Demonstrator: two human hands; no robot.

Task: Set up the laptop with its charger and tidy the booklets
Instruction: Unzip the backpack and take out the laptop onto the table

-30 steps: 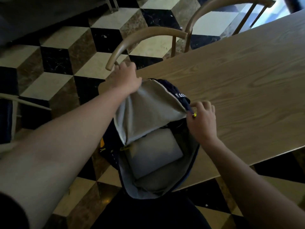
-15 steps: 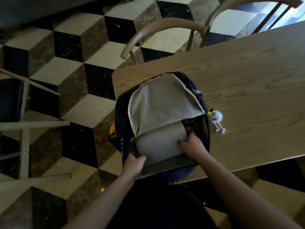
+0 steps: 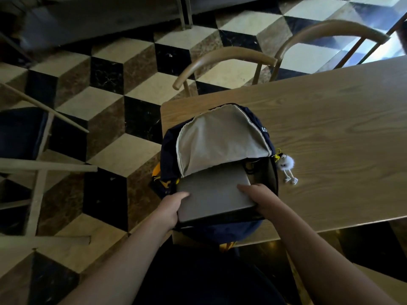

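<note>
Laptop (image 3: 212, 191) gripped between left hand (image 3: 170, 205) and right hand (image 3: 259, 198)

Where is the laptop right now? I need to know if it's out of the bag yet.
In the head view, the laptop is partly inside the open backpack at the table's near-left corner, held by the left hand and right hand.

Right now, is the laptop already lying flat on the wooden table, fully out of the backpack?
No, the laptop is partly inside the open backpack, gripped at its edges by the left hand and the right hand.
</note>
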